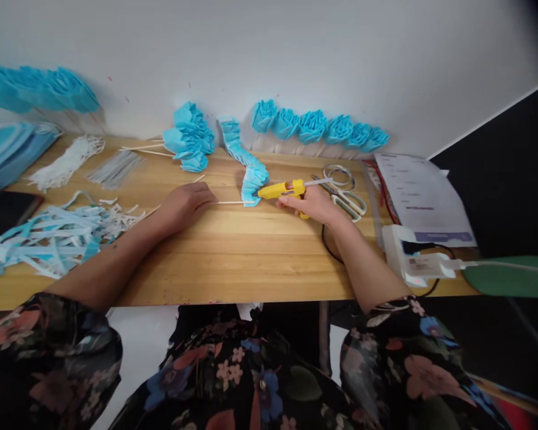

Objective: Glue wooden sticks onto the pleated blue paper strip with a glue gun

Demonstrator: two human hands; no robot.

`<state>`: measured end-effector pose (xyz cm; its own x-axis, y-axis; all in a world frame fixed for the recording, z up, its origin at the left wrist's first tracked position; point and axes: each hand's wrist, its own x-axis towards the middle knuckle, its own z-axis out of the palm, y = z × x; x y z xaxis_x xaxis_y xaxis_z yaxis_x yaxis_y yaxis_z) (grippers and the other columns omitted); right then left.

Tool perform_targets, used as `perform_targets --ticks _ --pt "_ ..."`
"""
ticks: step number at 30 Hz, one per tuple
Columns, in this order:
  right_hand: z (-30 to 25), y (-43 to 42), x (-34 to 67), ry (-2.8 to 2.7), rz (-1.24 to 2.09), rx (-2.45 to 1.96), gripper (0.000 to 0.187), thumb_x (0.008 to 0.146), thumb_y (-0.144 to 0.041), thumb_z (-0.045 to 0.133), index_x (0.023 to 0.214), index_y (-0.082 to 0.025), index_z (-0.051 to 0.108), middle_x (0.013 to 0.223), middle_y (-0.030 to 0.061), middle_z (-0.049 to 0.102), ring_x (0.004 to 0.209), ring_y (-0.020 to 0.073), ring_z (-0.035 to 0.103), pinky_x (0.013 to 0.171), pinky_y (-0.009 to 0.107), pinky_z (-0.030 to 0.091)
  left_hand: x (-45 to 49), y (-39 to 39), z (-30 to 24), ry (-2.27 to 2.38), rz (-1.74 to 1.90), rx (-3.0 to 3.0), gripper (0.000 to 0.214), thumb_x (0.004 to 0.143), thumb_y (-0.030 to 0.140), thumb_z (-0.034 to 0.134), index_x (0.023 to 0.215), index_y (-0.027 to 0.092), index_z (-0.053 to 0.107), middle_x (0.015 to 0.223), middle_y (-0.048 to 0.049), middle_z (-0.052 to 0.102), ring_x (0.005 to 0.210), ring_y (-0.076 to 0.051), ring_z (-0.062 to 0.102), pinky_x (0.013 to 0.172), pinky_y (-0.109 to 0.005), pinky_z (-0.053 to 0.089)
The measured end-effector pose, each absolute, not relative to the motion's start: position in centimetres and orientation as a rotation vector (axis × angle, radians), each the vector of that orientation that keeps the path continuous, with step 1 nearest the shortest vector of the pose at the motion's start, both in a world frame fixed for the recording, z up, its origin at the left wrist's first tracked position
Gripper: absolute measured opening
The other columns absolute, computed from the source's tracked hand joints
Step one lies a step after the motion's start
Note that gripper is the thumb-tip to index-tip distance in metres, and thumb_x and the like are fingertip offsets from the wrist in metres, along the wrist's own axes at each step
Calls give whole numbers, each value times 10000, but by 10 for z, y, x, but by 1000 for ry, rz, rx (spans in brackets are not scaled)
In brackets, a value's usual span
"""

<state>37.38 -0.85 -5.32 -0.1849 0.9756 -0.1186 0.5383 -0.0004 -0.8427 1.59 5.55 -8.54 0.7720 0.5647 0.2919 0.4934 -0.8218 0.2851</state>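
Note:
My left hand (186, 206) is closed around a thin wooden stick (231, 202) lying level on the table. The stick's free end rests on the near end of a pleated blue fabric strip (246, 164), which curves back toward the wall. In my right hand (311, 204) is a yellow glue gun (282, 190), its nozzle at the strip's near end beside the stick tip. A clear glue stick pokes out of the gun's rear, and its black cord (329, 245) trails down beside my forearm.
Blue fabric flowers (312, 126) on sticks lean along the wall, with more flowers (190, 137) at centre-left. Scissors (347, 200) lie right of my right hand, near a power strip (412, 260) and printed paper (424, 200). Fabric scraps (54, 236), white loops (67, 162) and a phone (9, 212) lie left.

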Motion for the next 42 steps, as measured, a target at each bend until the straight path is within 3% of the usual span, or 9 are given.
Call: perform_targets --ticks 9,16,26,30,36,39,42 --pt "-46 -18 390 -1776 1213 -1506 482 816 -545 824 1133 -186 776 912 91 806 702 188 663 498 267 476 11 45 -74 732 484 2714 422 1087 380 388 978 179 743 986 -103 707 898 -233 650 806 -337 493" --pt "-52 -15 403 -1492 1237 -1253 483 705 -601 908 979 -232 758 744 53 772 709 240 756 411 244 447 10 44 -69 706 446 2699 392 1091 373 401 962 206 732 984 -101 713 874 -240 647 780 -347 492" --pt "-53 -14 396 -1202 1261 -1178 533 673 -653 909 919 -207 750 778 62 797 712 217 777 479 231 552 11 41 -70 625 521 2722 356 1097 265 434 953 157 741 938 -97 724 858 -199 660 786 -306 511" --pt "-55 -11 395 -1145 1265 -1154 502 666 -621 916 851 -187 742 715 69 775 646 209 754 478 243 556 12 43 -74 619 560 2745 315 1072 229 455 971 165 746 930 -95 745 871 -195 686 787 -297 528" --pt "-61 -8 395 -1067 1253 -1054 444 712 -558 916 887 -178 767 764 81 791 641 178 743 490 218 571 13 48 -74 656 857 2707 278 1059 357 551 1019 166 748 936 -117 768 873 -220 724 781 -325 569" --pt "-62 -6 396 -1036 1266 -1044 371 733 -498 908 856 -180 761 765 90 792 662 188 757 486 214 574 17 44 -57 729 1060 2622 281 1063 361 547 983 180 747 896 -106 767 849 -215 722 772 -327 563" --pt "-62 -5 395 -992 1279 -1066 281 772 -429 882 805 -186 744 751 86 790 632 185 750 465 215 567 26 41 -28 811 1044 2623 288 1043 367 552 917 199 750 855 -81 758 793 -205 686 744 -321 525"
